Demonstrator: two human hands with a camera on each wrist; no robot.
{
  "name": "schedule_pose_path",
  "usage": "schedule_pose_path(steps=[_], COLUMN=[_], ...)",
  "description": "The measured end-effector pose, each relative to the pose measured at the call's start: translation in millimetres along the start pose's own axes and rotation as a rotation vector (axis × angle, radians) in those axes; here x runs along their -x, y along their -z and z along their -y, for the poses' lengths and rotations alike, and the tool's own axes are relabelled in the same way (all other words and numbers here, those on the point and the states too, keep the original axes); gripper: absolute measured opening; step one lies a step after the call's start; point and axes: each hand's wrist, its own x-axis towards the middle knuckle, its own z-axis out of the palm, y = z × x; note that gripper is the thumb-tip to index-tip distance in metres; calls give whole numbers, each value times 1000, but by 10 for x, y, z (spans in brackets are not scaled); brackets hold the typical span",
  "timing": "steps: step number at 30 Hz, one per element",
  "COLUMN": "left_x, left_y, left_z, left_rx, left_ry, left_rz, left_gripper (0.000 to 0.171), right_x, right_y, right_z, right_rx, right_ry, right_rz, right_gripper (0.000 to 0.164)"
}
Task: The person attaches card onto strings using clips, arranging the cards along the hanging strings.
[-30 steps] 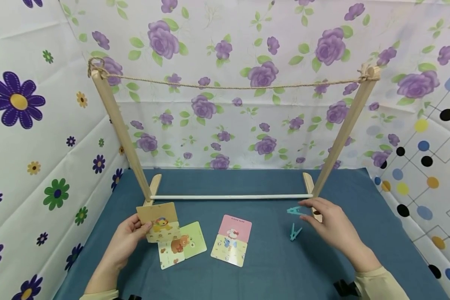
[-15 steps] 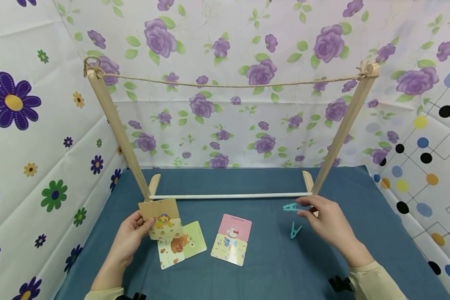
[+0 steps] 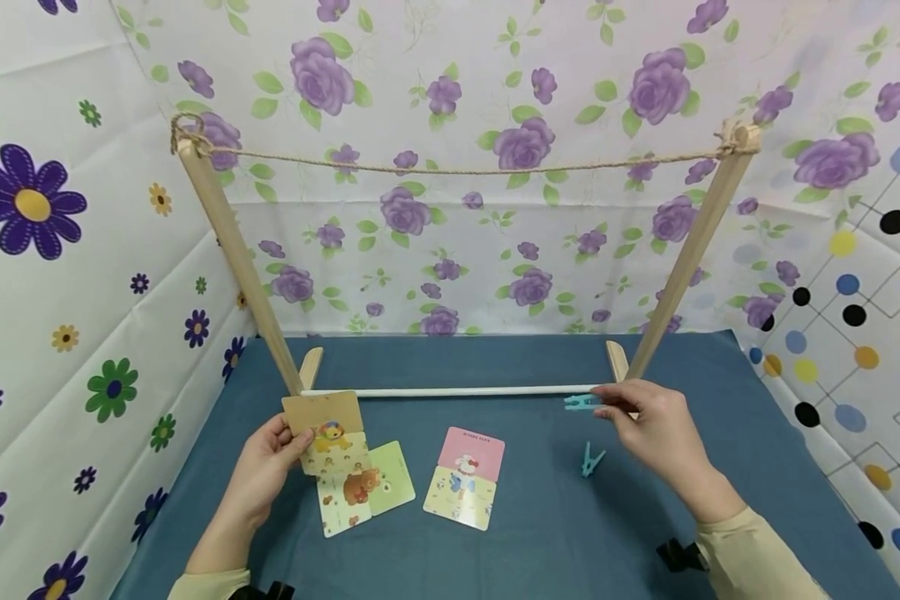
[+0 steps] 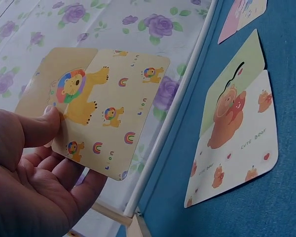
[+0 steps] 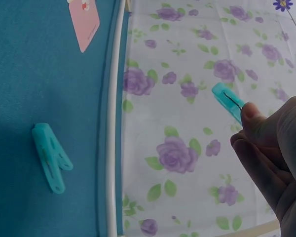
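Lion card [image 3: 332,435] is pinched by the left grip [image 3: 261,468] near the left end of the rod [image 3: 457,392], a clothespin [image 3: 582,402] by the right grip [image 3: 662,435] near the right.

Lion card [image 3: 337,454]: rounded corners, tan upper half, pale yellow lower; slightly tilted, pinched in the left hand [image 3: 258,471]. Clothes peg [image 3: 581,402]: turquoise, metal spring; pinched by the right hand [image 3: 656,429], pointing leftward.
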Motion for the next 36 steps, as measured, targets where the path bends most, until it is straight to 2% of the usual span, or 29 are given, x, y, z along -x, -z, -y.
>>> schedule_pose_path(steps=[14, 17, 21, 36], left_x=[4, -1, -10, -48], left_y=[81, 81, 68, -26], left_z=[-102, -135, -166, -257], left_rx=[0, 0, -2, 3], left_ry=[-92, -96, -97, -105], left_rz=[-28, -34, -10, 5], left_gripper=[36, 36, 38, 37], right_x=[-133, -169, -229, -589], right_y=[59, 70, 96, 311], right_z=[58, 77, 104, 235], right_rx=[14, 15, 10, 32], right_ry=[51, 63, 94, 179], right_rz=[-13, 9, 39, 9], right_gripper=[28, 26, 28, 29])
